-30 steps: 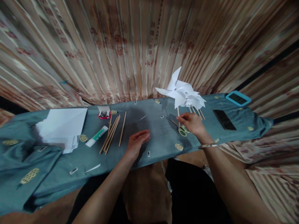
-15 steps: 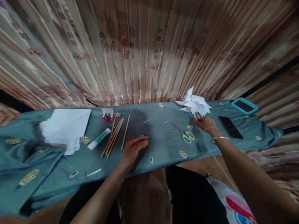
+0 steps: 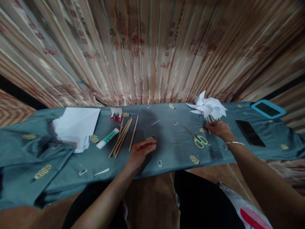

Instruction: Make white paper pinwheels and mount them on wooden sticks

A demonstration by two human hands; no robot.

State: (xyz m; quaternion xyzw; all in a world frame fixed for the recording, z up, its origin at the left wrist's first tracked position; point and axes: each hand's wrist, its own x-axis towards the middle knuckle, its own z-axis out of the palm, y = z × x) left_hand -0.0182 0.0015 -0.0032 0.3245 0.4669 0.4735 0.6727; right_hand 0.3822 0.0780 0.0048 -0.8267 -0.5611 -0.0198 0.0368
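Note:
My right hand (image 3: 219,128), with a bracelet at its wrist, is closed around the thin wooden sticks of the white paper pinwheels (image 3: 211,106). These lie overlapping at the table's back edge, so I cannot tell them fully apart. Over the middle of the cloth, my left hand (image 3: 140,153) holds nothing, its fingers stretched loosely forward. Left of that hand lies a single wooden stick (image 3: 133,133), beside a bundle of several wooden sticks (image 3: 124,137). Scissors (image 3: 199,141) with pale green handles rest between my hands, nearer the right one.
A glue stick (image 3: 108,138) and a small red box (image 3: 116,115) of metal bits lie beyond the sticks. White paper sheets (image 3: 82,122) are stacked at left. A phone (image 3: 250,133) and a blue-framed display (image 3: 268,109) lie at right. Paper slivers (image 3: 102,172) dot the green-grey tablecloth (image 3: 171,143).
The view has shifted, so the whole table appears further right. My right hand stays at the pinwheel sticks, and my left hand keeps nearly the same place over the cloth.

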